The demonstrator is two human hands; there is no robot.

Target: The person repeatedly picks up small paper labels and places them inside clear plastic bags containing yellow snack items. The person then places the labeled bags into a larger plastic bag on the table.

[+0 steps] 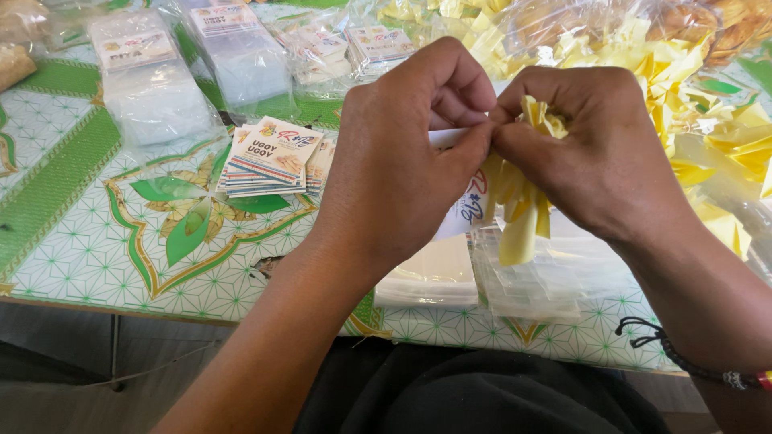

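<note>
Fingers of the left hand pinch the top edge of a small white printed packet – the right hand meets it there, fingers clamped on a bunch of yellow strips, both held above clear bags on the green-patterned tabletop, a stack of printed labels well left

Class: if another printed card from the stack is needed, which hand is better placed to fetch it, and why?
Probably the left hand: the stack of printed cards lies on its side, while the right hand pinches the yellow strips.
</note>
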